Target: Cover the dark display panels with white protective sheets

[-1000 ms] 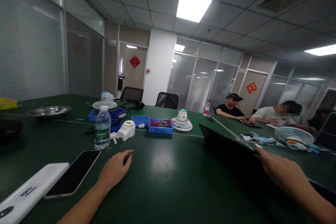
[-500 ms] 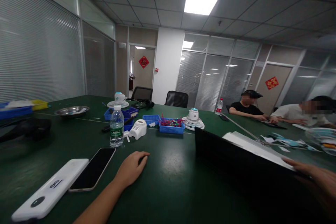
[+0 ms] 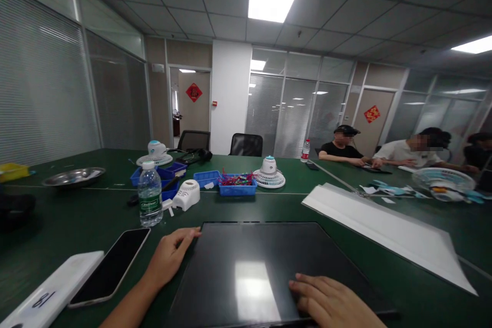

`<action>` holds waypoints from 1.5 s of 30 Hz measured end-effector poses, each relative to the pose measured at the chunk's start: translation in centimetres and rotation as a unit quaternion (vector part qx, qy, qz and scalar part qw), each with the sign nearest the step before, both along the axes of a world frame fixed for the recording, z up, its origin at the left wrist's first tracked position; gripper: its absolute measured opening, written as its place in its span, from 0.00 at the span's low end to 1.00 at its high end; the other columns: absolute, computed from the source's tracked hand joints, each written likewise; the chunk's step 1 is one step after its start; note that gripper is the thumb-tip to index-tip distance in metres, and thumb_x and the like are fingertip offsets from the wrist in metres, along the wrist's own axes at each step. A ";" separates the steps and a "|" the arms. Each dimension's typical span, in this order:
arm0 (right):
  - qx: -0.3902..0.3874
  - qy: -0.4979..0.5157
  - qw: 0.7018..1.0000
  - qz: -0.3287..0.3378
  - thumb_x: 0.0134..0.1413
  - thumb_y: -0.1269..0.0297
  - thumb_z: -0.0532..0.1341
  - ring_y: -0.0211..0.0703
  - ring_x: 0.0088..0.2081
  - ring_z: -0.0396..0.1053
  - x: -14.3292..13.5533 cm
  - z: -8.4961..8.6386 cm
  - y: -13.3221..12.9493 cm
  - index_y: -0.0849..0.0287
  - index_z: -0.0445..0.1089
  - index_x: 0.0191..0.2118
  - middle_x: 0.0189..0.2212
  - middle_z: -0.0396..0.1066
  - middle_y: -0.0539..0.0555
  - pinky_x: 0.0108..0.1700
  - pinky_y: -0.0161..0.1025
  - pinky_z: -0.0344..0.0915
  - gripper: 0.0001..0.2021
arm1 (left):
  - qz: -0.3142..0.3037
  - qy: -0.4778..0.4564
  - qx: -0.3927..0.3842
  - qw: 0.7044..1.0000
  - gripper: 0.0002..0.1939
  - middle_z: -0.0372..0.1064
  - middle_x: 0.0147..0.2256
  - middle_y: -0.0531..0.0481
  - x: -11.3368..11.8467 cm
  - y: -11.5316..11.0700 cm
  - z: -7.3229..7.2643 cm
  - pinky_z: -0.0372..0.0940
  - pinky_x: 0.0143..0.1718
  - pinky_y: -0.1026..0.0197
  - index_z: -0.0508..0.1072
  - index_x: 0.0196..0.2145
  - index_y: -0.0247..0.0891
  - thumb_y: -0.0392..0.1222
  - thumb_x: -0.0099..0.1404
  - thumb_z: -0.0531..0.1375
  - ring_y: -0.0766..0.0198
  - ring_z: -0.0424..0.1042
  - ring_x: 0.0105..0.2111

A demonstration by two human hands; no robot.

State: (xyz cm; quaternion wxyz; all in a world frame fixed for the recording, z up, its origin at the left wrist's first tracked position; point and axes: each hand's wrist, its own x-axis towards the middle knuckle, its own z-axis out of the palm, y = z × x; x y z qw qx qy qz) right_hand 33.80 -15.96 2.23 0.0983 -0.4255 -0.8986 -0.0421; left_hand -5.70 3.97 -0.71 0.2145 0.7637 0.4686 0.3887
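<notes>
A black glossy flat panel [image 3: 219, 266] lies on the green table in front of me and reflects the ceiling light. My left hand [image 3: 171, 256] touches its far left corner, fingers reaching to the edge and holding nothing. On the right part of the panel rests my right hand [image 3: 330, 300], palm down with its fingers stretched out. To the left of my left hand are a dark-screened phone [image 3: 113, 264] and a white device marked 18 [image 3: 54, 292]. A water bottle with a green label [image 3: 150, 197] stands just beyond the phone.
White sheets [image 3: 384, 230] lie right of the panel. Beyond it are a blue tray of coloured wires [image 3: 237, 188], white fans [image 3: 269, 173], a white housing [image 3: 187, 195] and a metal dish [image 3: 75, 177]. People sit at the far right.
The black panel, upright and tilted at the right before, now lies flat in front of me. My right hand has moved left onto it. The view has turned right.
</notes>
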 end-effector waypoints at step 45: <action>-0.071 0.064 0.995 -0.025 0.68 0.59 0.51 0.50 0.64 0.61 -0.9 -1.7 5.4 0.57 0.67 0.58 0.62 0.67 0.56 0.66 0.50 0.58 0.19 | 0.030 -0.041 -0.073 0.996 0.38 0.65 0.64 0.43 -1.6 2.4 -1.7 0.54 0.67 0.44 0.66 0.64 0.38 0.66 0.69 0.45 0.50 0.62 0.64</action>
